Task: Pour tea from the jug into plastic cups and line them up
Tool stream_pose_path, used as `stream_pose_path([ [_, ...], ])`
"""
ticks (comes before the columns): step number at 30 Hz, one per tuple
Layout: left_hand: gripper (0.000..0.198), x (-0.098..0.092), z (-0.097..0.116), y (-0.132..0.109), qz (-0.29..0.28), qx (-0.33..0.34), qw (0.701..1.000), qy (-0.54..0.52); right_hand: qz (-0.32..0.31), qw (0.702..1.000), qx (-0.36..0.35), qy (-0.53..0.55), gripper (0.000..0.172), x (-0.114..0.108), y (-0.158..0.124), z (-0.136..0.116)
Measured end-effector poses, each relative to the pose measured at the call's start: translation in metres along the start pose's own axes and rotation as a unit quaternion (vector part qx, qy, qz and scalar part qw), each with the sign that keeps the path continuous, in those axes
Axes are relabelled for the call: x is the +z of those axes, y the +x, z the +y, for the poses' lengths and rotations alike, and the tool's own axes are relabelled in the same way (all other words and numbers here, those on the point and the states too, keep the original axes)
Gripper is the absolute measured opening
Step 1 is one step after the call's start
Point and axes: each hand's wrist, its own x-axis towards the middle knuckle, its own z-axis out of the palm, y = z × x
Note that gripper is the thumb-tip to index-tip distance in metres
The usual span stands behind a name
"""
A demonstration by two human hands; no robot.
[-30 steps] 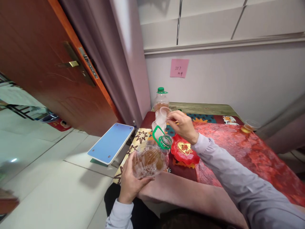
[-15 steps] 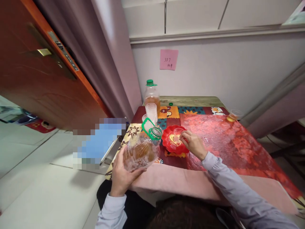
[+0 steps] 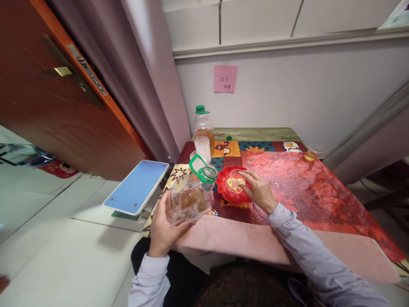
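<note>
Curling left hand (image 3: 163, 232) round bottle (image 3: 190, 199), right hand (image 3: 261, 192) half-open at cup (image 3: 235, 175), stacked cups (image 3: 202, 147) behind

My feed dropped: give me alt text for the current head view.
The left hand holds a tilted, uncapped plastic jug of amber liquid; the right hand is at a clear plastic cup in or just above a scalloped red dish. Behind stand stacked cups and a capped jug.

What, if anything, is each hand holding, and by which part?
The left hand holds the open jug by its lower end. The right hand is at a cup; whether it grips cannot be told.
</note>
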Motion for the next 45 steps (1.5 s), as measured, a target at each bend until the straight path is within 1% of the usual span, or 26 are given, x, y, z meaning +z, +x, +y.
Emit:
stream_pose_path([
  [2, 0.114, 0.0, 0.0, 0.001, -0.003, 0.003, 1.0, 0.008, 0.055, 0.996, 0.035, 0.064, 0.039, -0.005, 0.001, -0.01],
  [3, 0.113, 0.001, 0.001, 0.001, -0.005, 0.005, 1.0, 0.013, 0.083, 0.989, 0.059, 0.109, 0.038, -0.006, 0.002, -0.017],
  [5, 0.113, 0.002, 0.001, 0.002, -0.006, 0.013, 1.0, 0.023, 0.112, 0.964, 0.106, 0.219, 0.036, -0.001, 0.001, -0.033],
  [6, 0.113, 0.003, 0.002, 0.003, -0.005, 0.018, 0.999, 0.028, 0.107, 0.947, 0.122, 0.277, 0.036, 0.004, 0.0, -0.043],
  [8, 0.113, 0.006, 0.003, 0.004, -0.005, 0.027, 0.999, 0.037, 0.053, 0.912, 0.125, 0.387, 0.042, 0.018, -0.005, -0.064],
  [10, 0.116, 0.009, 0.003, 0.004, -0.007, 0.033, 0.998, 0.05, -0.027, 0.871, 0.099, 0.48, 0.058, 0.034, -0.01, -0.086],
  [12, 0.118, 0.011, 0.004, 0.005, -0.009, 0.038, 0.997, 0.063, -0.08, 0.821, 0.078, 0.559, 0.075, 0.048, -0.014, -0.102],
  [15, 0.116, 0.012, 0.005, 0.006, -0.013, 0.045, 0.996, 0.075, -0.106, 0.756, 0.08, 0.641, 0.092, 0.063, -0.016, -0.113],
  [16, 0.115, 0.012, 0.006, 0.006, -0.014, 0.048, 0.996, 0.078, -0.111, 0.741, 0.086, 0.657, 0.098, 0.066, -0.016, -0.113],
  [18, 0.114, 0.012, 0.008, 0.007, -0.017, 0.055, 0.995, 0.085, -0.124, 0.72, 0.095, 0.676, 0.107, 0.072, -0.017, -0.111],
  [19, 0.113, 0.012, 0.009, 0.008, -0.018, 0.057, 0.994, 0.088, -0.129, 0.714, 0.099, 0.681, 0.107, 0.074, -0.018, -0.109],
  [22, 0.112, 0.012, 0.012, 0.01, -0.026, 0.058, 0.993, 0.098, -0.139, 0.706, 0.092, 0.688, 0.093, 0.081, -0.021, -0.108],
  [23, 0.112, 0.012, 0.013, 0.01, -0.03, 0.056, 0.993, 0.1, -0.14, 0.706, 0.086, 0.689, 0.091, 0.083, -0.022, -0.108],
  [25, 0.111, 0.012, 0.015, 0.011, -0.037, 0.048, 0.993, 0.102, -0.142, 0.711, 0.075, 0.685, 0.094, 0.086, -0.026, -0.109],
  [27, 0.111, 0.013, 0.017, 0.012, -0.043, 0.036, 0.993, 0.101, -0.153, 0.723, 0.061, 0.671, 0.094, 0.089, -0.029, -0.11],
  [29, 0.111, 0.014, 0.018, 0.013, -0.049, 0.024, 0.993, 0.1, -0.171, 0.735, 0.047, 0.655, 0.084, 0.092, -0.032, -0.11],
  [31, 0.112, 0.016, 0.02, 0.015, -0.054, 0.018, 0.993, 0.104, -0.178, 0.738, 0.047, 0.649, 0.074, 0.094, -0.035, -0.11],
  [33, 0.114, 0.018, 0.021, 0.017, -0.059, 0.021, 0.992, 0.114, -0.173, 0.735, 0.066, 0.653, 0.071, 0.096, -0.037, -0.109],
  [36, 0.115, 0.02, 0.021, 0.02, -0.063, 0.035, 0.988, 0.134, -0.176, 0.716, 0.101, 0.668, 0.072, 0.1, -0.038, -0.109],
  [38, 0.114, 0.021, 0.021, 0.021, -0.064, 0.045, 0.986, 0.147, -0.19, 0.694, 0.122, 0.683, 0.073, 0.099, -0.037, -0.109],
  [41, 0.113, 0.023, 0.021, 0.022, -0.067, 0.058, 0.982, 0.168, -0.207, 0.661, 0.147, 0.706, 0.073, 0.092, -0.034, -0.109],
  [43, 0.113, 0.025, 0.021, 0.022, -0.068, 0.07, 0.979, 0.181, -0.201, 0.646, 0.155, 0.72, 0.073, 0.086, -0.031, -0.11],
  [45, 0.112, 0.027, 0.022, 0.022, -0.067, 0.083, 0.976, 0.19, -0.185, 0.638, 0.154, 0.731, 0.075, 0.081, -0.029, -0.111],
])
